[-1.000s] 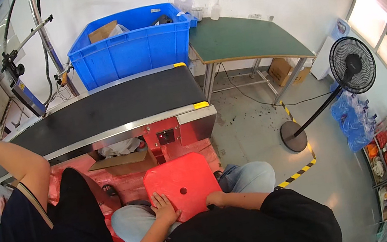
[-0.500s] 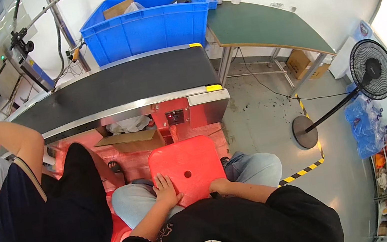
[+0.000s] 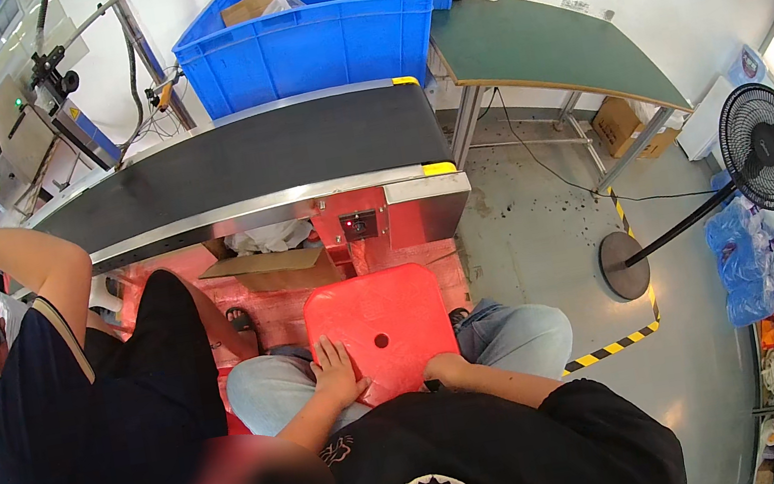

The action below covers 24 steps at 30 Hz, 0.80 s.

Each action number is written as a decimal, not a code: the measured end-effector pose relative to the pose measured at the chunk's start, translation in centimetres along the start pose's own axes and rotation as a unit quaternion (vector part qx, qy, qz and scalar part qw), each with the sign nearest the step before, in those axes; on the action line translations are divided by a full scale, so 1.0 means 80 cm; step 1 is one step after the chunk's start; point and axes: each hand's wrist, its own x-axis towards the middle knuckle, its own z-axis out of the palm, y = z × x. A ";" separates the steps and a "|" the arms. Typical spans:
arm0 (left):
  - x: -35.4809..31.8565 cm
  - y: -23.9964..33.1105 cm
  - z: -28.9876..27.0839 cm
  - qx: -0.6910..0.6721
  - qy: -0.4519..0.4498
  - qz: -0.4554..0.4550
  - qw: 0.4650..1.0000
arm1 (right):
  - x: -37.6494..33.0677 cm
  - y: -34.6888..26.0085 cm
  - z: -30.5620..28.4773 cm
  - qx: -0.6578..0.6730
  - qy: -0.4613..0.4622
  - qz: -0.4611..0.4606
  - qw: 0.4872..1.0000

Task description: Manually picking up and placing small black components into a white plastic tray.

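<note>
A red square plastic stool (image 3: 387, 303) with a small round hole in its seat stands between my knees. My left hand (image 3: 336, 376) lies on the seat's left side, palm down, its fingers stretched out and holding nothing. At the seat's near right corner, my right hand (image 3: 446, 370) is closed, fingers curled under. A small dark bit shows beneath that hand, too little of it to name. Beyond the stool runs a conveyor with a black belt (image 3: 281, 147) and metal sides, with a small switch panel (image 3: 359, 227) on its red end.
A co-worker (image 3: 95, 379) in dark clothes sits close on my left. A cardboard box (image 3: 275, 272) lies under the conveyor. Behind it stands a large blue bin (image 3: 306, 52), with a green table (image 3: 549, 49) to the right. A black fan (image 3: 763, 147) stands by striped floor tape (image 3: 616, 347).
The view has turned slightly, so the scene sits a little further right. My hands stay in place on the stool. A blurred patch now covers the lower left, by the co-worker.
</note>
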 end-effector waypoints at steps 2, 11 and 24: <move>0.001 0.000 0.000 -0.001 -0.002 0.000 1.000 | 0.001 0.003 0.001 0.006 0.003 -0.007 1.000; 0.002 -0.002 0.005 -0.014 0.007 0.008 1.000 | -0.010 -0.018 -0.023 -0.016 0.016 0.003 1.000; 0.006 -0.006 0.009 -0.025 0.016 0.002 1.000 | 0.006 0.032 0.003 -0.003 0.007 -0.087 0.996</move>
